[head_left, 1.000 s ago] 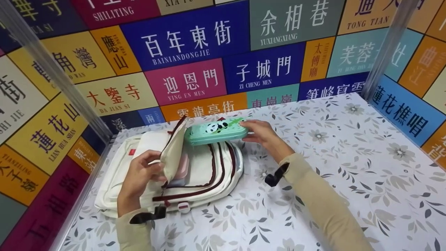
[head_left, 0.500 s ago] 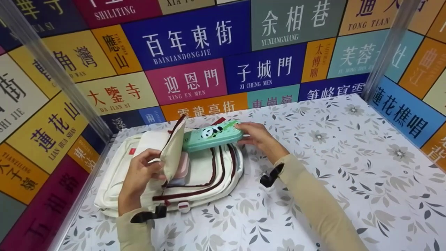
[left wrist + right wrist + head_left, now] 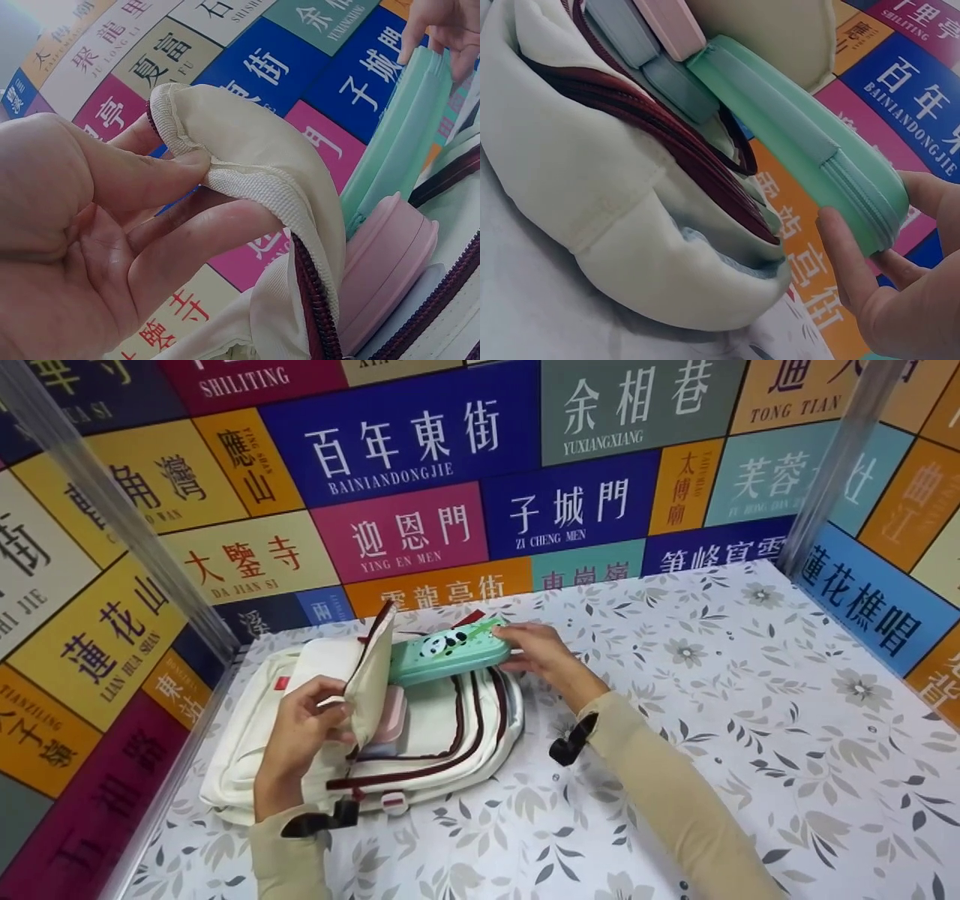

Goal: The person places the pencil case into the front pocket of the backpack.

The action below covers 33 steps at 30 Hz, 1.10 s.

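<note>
A cream backpack (image 3: 255, 735) with dark red zippers lies on the table, its front pocket unzipped. My left hand (image 3: 304, 735) pinches the edge of the pocket flap (image 3: 255, 139) between thumb and fingers and holds it raised. At the other side, my right hand (image 3: 544, 656) grips one end of a mint green pencil case (image 3: 450, 649) printed with a panda. The far end of this case reaches into the pocket, partly behind the flap. Inside the pocket sit a pink case (image 3: 386, 262) and greyish-blue items (image 3: 679, 90), seen in the right wrist view.
A white tablecloth (image 3: 750, 720) with grey leaf prints covers the table. Panels with colourful street-name signs (image 3: 405, 450) stand behind and at the sides. Clear corner posts (image 3: 832, 472) rise at the table's back corners. A side buckle (image 3: 394, 802) lies at the backpack's near edge.
My right hand has moved left and slightly down, pushing the pencil case further into the pocket behind the flap. My left hand stays nearly still, holding the flap.
</note>
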Each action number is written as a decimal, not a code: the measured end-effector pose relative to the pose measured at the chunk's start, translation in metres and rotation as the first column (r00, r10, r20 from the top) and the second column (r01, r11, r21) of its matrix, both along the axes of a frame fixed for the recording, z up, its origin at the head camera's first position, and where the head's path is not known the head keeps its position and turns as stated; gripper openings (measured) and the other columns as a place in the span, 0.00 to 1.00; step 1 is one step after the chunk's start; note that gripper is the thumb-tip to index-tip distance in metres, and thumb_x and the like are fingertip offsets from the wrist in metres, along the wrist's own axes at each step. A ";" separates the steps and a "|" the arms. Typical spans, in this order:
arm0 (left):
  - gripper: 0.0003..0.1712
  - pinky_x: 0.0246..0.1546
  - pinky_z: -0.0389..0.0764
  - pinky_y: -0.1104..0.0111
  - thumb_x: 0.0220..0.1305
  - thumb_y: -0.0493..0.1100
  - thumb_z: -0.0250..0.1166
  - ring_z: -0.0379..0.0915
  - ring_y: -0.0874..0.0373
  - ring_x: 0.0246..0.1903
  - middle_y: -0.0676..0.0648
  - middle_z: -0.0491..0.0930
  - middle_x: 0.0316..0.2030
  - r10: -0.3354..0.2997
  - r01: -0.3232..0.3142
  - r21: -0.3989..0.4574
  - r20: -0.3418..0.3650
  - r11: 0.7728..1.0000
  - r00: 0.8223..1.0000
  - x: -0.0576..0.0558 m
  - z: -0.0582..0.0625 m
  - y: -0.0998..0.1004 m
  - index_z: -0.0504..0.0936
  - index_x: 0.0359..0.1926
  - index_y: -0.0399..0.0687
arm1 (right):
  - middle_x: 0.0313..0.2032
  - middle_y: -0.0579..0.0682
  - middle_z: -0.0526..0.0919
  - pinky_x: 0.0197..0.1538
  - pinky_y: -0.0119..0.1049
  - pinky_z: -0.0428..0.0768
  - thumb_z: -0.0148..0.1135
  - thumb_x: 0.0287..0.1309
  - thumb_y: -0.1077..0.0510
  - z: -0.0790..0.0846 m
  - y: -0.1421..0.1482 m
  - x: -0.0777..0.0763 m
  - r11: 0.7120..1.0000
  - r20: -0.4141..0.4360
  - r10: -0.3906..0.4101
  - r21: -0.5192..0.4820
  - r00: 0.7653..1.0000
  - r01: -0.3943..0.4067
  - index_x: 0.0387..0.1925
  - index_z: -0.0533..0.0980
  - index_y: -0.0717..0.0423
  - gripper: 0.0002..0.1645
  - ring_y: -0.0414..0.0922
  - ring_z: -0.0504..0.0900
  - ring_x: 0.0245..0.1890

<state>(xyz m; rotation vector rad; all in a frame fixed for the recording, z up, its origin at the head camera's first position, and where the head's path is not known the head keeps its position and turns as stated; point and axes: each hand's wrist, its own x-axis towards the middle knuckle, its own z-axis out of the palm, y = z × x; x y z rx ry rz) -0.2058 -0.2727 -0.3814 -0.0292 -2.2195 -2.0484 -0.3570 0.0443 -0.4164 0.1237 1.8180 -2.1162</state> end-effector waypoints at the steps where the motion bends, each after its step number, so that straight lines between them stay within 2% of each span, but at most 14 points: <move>1: 0.13 0.19 0.86 0.69 0.61 0.20 0.55 0.80 0.58 0.28 0.50 0.82 0.31 0.000 0.000 -0.001 0.000 1.000 1.000 0.000 0.000 0.000 0.77 0.42 0.35 | 0.49 0.56 0.80 0.51 0.40 0.89 0.66 0.65 0.53 0.000 -0.003 0.001 1.000 0.000 0.001 -0.005 1.000 -0.001 0.66 0.70 0.60 0.32 0.44 0.87 0.33; 4: 0.13 0.20 0.86 0.69 0.61 0.20 0.55 0.80 0.58 0.28 0.50 0.82 0.31 -0.011 0.011 -0.001 0.003 1.000 1.000 0.000 0.000 -0.001 0.77 0.42 0.35 | 0.51 0.57 0.79 0.51 0.40 0.89 0.66 0.65 0.52 -0.001 -0.010 0.003 1.000 -0.002 -0.001 -0.021 1.000 0.001 0.67 0.69 0.60 0.34 0.44 0.87 0.32; 8: 0.13 0.19 0.86 0.70 0.61 0.20 0.55 0.79 0.59 0.27 0.50 0.81 0.31 -0.017 0.017 0.003 0.006 1.000 1.000 0.000 -0.001 -0.001 0.77 0.41 0.36 | 0.59 0.60 0.77 0.52 0.41 0.89 0.65 0.66 0.52 -0.002 -0.017 0.006 1.000 -0.007 0.004 -0.018 1.000 -0.004 0.71 0.65 0.59 0.37 0.44 0.87 0.32; 13: 0.13 0.19 0.86 0.69 0.59 0.19 0.55 0.78 0.60 0.28 0.50 0.80 0.30 -0.009 0.009 -0.007 -0.002 1.000 1.000 0.000 0.001 0.001 0.77 0.41 0.35 | 0.64 0.61 0.74 0.47 0.39 0.90 0.63 0.67 0.52 -0.007 -0.021 0.006 1.000 -0.001 0.003 -0.021 1.000 -0.003 0.72 0.63 0.58 0.37 0.45 0.86 0.33; 22: 0.12 0.21 0.89 0.61 0.56 0.21 0.57 0.81 0.56 0.33 0.45 0.79 0.34 -0.045 0.044 -0.121 -0.006 0.992 0.999 0.000 -0.002 -0.002 0.75 0.42 0.29 | 0.60 0.63 0.76 0.45 0.37 0.90 0.64 0.67 0.53 -0.010 -0.020 0.008 1.000 0.001 0.004 -0.021 1.000 -0.004 0.72 0.63 0.58 0.37 0.45 0.86 0.31; 29: 0.14 0.26 0.91 0.59 0.55 0.25 0.68 0.82 0.55 0.34 0.46 0.79 0.33 -0.077 0.078 -0.123 0.011 0.989 0.997 -0.002 -0.009 -0.009 0.77 0.42 0.32 | 0.57 0.61 0.77 0.48 0.38 0.90 0.65 0.66 0.51 -0.011 -0.018 0.010 1.000 0.000 0.017 -0.013 1.000 -0.017 0.73 0.62 0.58 0.39 0.46 0.86 0.34; 33: 0.14 0.25 0.90 0.62 0.54 0.28 0.72 0.81 0.57 0.31 0.48 0.80 0.30 -0.056 0.054 -0.134 -0.009 0.989 0.998 -0.004 -0.010 -0.009 0.76 0.38 0.35 | 0.58 0.61 0.76 0.49 0.38 0.90 0.66 0.65 0.52 -0.010 -0.018 0.010 1.000 -0.004 0.019 -0.013 1.000 -0.020 0.73 0.61 0.58 0.40 0.47 0.86 0.36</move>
